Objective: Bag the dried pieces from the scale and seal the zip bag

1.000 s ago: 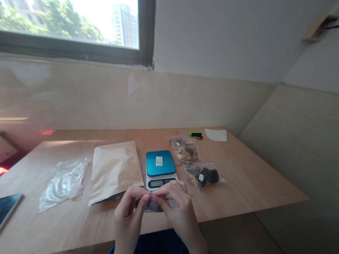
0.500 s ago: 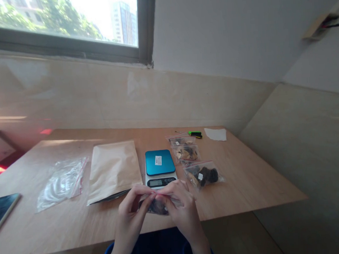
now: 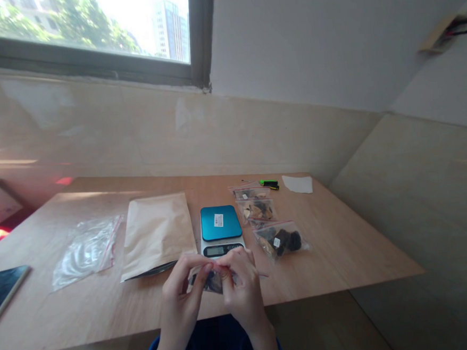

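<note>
Between my two hands is a small clear zip bag [image 3: 212, 283] with dark pieces inside, held just over the table's front edge. My left hand [image 3: 182, 288] pinches the bag's top edge with thumb and forefinger. Close beside it, my right hand [image 3: 243, 283] pinches the same pinkish zip strip, the thumbs nearly meeting. Fingers cover much of the bag. Right behind the hands is a small digital scale [image 3: 221, 226] with a blue plate and a white label; its display faces me.
Filled zip bags [image 3: 282, 240] of dried dark and tan pieces lie right of the scale. To the left are a brown paper pouch [image 3: 157, 228], a stack of clear zip bags [image 3: 84, 249] and a tablet [image 3: 4, 289]. A green-black tool [image 3: 269, 183] and white paper [image 3: 297, 184] lie behind.
My right hand has shifted left along the bag's top edge, closer to my left hand. The left hand has stayed nearly in place, still pinching.
</note>
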`<control>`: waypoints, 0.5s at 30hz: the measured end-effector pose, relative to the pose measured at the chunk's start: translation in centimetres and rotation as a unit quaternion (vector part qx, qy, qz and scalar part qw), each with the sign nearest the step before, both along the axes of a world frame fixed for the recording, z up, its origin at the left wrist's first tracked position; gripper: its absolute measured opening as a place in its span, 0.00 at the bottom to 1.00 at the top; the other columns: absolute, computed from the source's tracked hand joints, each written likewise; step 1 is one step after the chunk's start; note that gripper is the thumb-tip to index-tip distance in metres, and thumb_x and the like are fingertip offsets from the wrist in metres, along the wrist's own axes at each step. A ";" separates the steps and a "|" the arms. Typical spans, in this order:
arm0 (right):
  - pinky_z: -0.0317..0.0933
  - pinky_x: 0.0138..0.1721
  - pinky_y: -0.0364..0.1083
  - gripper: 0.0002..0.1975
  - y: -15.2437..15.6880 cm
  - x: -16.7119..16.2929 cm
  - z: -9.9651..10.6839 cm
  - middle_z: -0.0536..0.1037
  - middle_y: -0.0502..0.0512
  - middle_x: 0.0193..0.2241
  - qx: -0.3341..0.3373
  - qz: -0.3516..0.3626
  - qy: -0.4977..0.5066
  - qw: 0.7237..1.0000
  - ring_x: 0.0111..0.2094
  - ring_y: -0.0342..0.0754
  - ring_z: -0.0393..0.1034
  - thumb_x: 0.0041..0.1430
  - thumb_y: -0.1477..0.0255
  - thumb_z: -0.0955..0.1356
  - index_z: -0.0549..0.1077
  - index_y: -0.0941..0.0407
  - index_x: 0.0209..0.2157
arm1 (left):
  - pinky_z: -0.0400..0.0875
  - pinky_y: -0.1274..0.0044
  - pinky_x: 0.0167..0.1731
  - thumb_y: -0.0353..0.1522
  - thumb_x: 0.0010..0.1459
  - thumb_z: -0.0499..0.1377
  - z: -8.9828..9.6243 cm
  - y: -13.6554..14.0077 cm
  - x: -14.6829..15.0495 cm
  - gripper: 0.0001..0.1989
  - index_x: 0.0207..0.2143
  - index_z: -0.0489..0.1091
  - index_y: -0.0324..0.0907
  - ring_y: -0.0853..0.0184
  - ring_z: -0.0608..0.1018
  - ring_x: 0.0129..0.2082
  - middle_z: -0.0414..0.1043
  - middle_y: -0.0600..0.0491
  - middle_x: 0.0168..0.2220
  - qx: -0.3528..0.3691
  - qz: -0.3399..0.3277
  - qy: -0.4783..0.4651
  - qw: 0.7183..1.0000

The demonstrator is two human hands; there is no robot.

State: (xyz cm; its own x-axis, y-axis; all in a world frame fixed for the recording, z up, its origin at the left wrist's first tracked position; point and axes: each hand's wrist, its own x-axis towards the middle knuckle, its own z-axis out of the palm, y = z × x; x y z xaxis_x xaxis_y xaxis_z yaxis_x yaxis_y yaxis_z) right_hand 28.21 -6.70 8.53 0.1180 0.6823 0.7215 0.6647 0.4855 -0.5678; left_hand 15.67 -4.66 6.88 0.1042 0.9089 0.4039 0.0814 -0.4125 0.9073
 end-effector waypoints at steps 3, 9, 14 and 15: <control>0.57 0.35 0.45 0.07 0.0 0.1 0.0 0.75 0.49 0.27 -0.043 0.043 0.014 0.998 0.31 0.46 0.67 0.65 0.73 0.65 0.70 0.54 0.31 | 0.73 0.79 0.34 0.32 0.60 0.59 0.4 0.0 -0.4 0.04 0.33 0.73 0.42 0.67 0.77 0.33 0.75 0.53 0.31 0.006 0.034 -0.022 0.999; 0.58 0.34 0.45 0.09 0.0 0.5 0.0 0.76 0.49 0.27 -0.044 0.031 0.019 0.998 0.31 0.46 0.68 0.66 0.69 0.64 0.71 0.53 0.31 | 0.72 0.81 0.32 0.31 0.59 0.59 1.3 0.1 -0.4 0.05 0.30 0.74 0.43 0.68 0.77 0.32 0.75 0.54 0.29 0.009 -0.006 -0.038 0.999; 0.57 0.38 0.47 0.10 -0.1 -0.1 -0.4 0.75 0.48 0.26 -0.011 -0.019 0.002 1.000 0.31 0.46 0.68 0.67 0.74 0.63 0.69 0.53 0.30 | 0.71 0.81 0.33 0.31 0.59 0.60 1.2 0.0 -0.1 0.04 0.32 0.74 0.43 0.70 0.75 0.32 0.74 0.55 0.30 0.018 0.008 -0.028 0.999; 0.56 0.39 0.48 0.11 -0.1 -0.3 -0.5 0.75 0.48 0.26 -0.008 -0.029 -0.001 1.000 0.30 0.46 0.68 0.67 0.76 0.62 0.67 0.53 0.29 | 0.71 0.81 0.34 0.31 0.59 0.60 1.1 -0.1 -0.1 0.04 0.32 0.74 0.43 0.70 0.75 0.32 0.74 0.55 0.30 0.018 0.009 -0.020 1.000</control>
State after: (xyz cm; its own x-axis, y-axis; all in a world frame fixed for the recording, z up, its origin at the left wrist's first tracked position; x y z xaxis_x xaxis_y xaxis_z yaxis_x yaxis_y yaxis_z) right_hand 27.91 -6.81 8.02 0.1567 0.6858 0.7107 0.6927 0.4366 -0.5740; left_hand 15.59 -4.73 7.98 0.0715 0.8952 0.4399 0.0536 -0.4439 0.8945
